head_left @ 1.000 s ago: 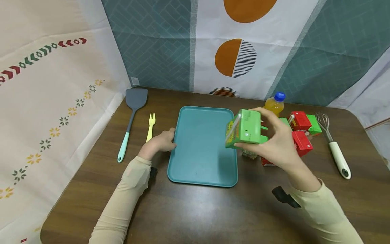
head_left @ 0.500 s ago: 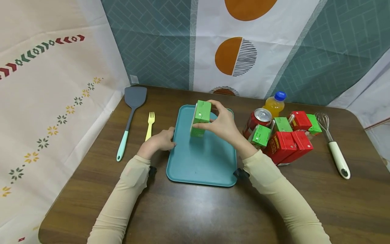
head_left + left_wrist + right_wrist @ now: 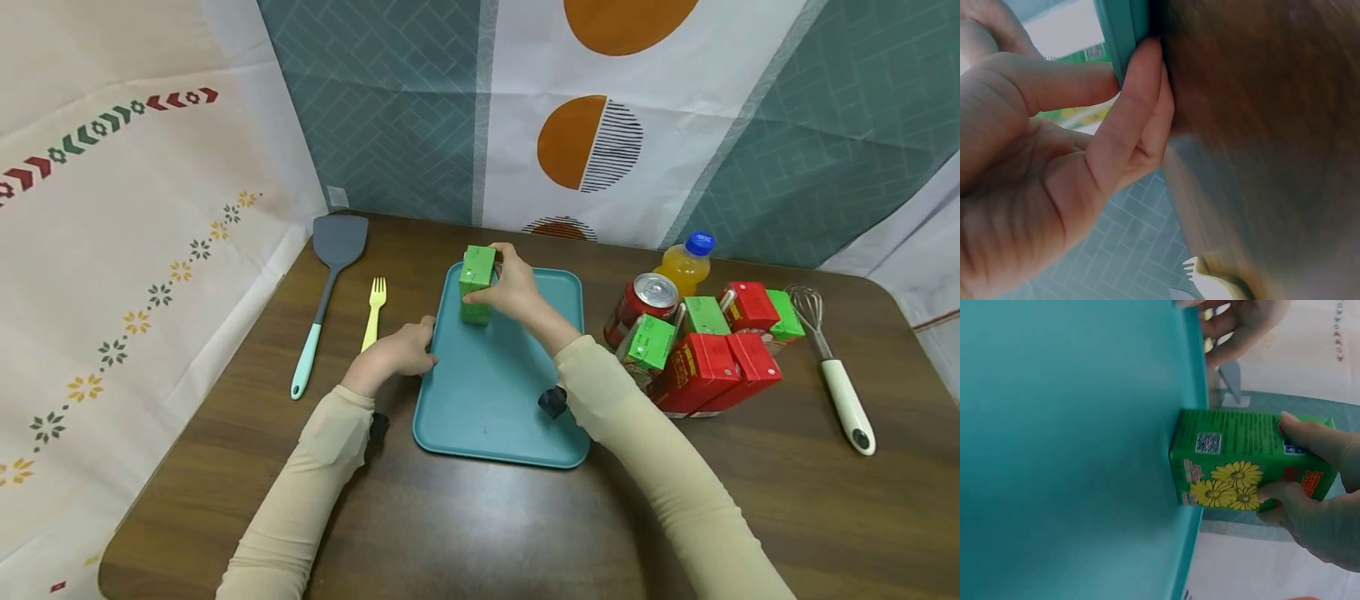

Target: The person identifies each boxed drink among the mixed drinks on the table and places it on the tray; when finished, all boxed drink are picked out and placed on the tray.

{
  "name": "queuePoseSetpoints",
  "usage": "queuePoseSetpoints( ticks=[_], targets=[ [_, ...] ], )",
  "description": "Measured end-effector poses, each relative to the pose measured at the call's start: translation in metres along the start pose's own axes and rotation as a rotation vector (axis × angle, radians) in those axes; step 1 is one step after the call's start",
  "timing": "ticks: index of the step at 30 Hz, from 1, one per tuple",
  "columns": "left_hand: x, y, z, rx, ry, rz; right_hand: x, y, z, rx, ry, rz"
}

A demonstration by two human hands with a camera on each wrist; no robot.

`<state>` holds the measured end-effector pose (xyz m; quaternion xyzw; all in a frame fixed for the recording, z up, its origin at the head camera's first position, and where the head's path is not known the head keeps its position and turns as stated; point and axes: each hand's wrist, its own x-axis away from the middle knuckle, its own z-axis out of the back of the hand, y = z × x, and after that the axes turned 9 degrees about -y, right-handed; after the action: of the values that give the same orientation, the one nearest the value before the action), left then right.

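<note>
My right hand (image 3: 519, 287) grips a green juice carton (image 3: 475, 287) by its upper part, thumb on one side and fingers on the other. The carton stands upright at the far left corner of a teal tray (image 3: 498, 417). In the right wrist view, yellow flowers and a square code show on the carton (image 3: 1235, 456), and its base meets the tray floor near the rim. My left hand (image 3: 401, 350) pinches the tray's left rim; the left wrist view has thumb and forefinger on either side of that rim (image 3: 1119, 31).
Right of the tray cluster a red can (image 3: 637, 304), an orange juice bottle (image 3: 684, 265), red cartons (image 3: 697, 371) and green cartons (image 3: 648, 346). A whisk (image 3: 836, 379) lies farther right. A yellow fork (image 3: 374, 312) and a spatula (image 3: 322, 300) lie left. Patterned cloth hangs behind.
My right hand has carried the green carton leftward from beside the cluster, over the tray, and down to its far left corner. The left hand has stayed at the tray rim.
</note>
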<state>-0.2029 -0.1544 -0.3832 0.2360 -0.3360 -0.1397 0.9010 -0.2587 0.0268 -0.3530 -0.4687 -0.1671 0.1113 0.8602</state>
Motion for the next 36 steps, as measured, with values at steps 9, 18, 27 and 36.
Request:
queuePoseSetpoints(
  ticks=[9, 18, 27, 36],
  targets=[
    [0.002, 0.003, 0.001, -0.032, -0.005, 0.017, -0.021, 0.000, -0.002, 0.066, 0.013, 0.054],
    [0.001, 0.003, 0.000, -0.041, -0.010, 0.042, -0.027, 0.004, -0.007, 0.001, 0.021, 0.065],
    [0.000, 0.001, -0.004, -0.014, -0.024, 0.025, -0.003, 0.002, -0.007, 0.055, 0.029, 0.056],
    [-0.001, 0.001, -0.001, -0.023, -0.020, 0.050, 0.061, -0.018, 0.001, 0.239, 0.039, 0.359]
  ],
)
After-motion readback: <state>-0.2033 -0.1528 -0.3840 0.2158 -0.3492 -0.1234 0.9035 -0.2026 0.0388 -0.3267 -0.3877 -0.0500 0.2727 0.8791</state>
